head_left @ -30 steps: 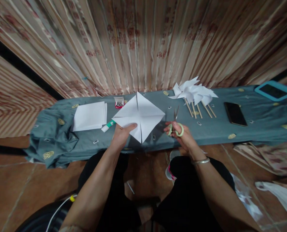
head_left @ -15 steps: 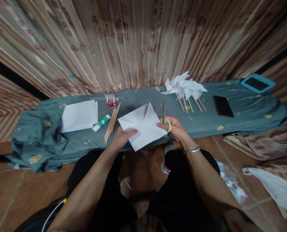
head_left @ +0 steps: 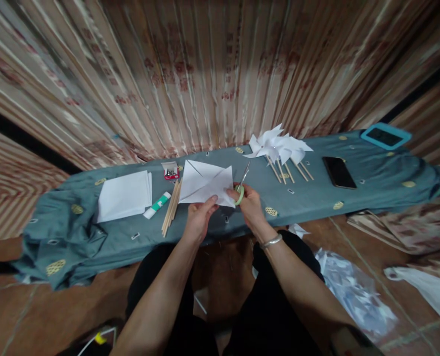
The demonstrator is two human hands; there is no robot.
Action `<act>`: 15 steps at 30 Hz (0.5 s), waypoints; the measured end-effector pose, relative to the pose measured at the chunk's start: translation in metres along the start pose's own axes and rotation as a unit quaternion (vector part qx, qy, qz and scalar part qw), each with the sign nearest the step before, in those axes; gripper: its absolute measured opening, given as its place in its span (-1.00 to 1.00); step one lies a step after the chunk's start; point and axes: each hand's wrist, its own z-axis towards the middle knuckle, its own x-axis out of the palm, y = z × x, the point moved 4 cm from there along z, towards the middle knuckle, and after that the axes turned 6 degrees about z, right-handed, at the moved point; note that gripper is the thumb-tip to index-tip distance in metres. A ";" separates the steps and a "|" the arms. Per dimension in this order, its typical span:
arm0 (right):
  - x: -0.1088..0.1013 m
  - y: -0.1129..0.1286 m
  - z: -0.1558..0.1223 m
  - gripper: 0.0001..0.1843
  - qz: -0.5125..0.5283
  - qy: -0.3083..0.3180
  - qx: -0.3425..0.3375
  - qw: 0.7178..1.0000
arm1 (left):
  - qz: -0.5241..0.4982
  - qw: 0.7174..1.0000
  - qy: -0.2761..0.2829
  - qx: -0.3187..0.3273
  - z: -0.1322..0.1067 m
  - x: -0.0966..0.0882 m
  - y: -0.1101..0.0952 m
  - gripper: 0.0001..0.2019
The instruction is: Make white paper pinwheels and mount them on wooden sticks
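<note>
A square sheet of white paper [head_left: 206,184], with slits running in from its corners, is held up over the cloth-covered bench. My left hand [head_left: 199,217] pinches its lower edge, thumb on top. My right hand [head_left: 250,203] grips the paper's lower right corner and also carries scissors [head_left: 239,193] by their pale green handles, blades pointing up and away from the sheet. Left of the paper lie several wooden sticks [head_left: 171,207] and a green-and-white glue stick [head_left: 156,205]. Several finished paper pinwheels [head_left: 275,146] on sticks rest beyond my right hand.
A stack of white paper [head_left: 123,197] lies at the left on the grey-green cloth [head_left: 309,205]. Behind the sticks is a small red box [head_left: 171,171] of metal pieces. A phone [head_left: 339,172] and a blue-framed tablet [head_left: 386,136] lie right. A plastic bag [head_left: 357,291] sits on the floor.
The paper has turned and shifted slightly left, and both hands now hold it along its lower edge. The scissors moved left with my right hand. The camera view has shifted slightly.
</note>
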 end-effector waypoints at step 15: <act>0.005 -0.003 -0.034 -0.46 -0.123 0.244 0.090 0.958 | 0.086 0.978 -0.125 0.145 0.018 -0.039 -0.026 -0.56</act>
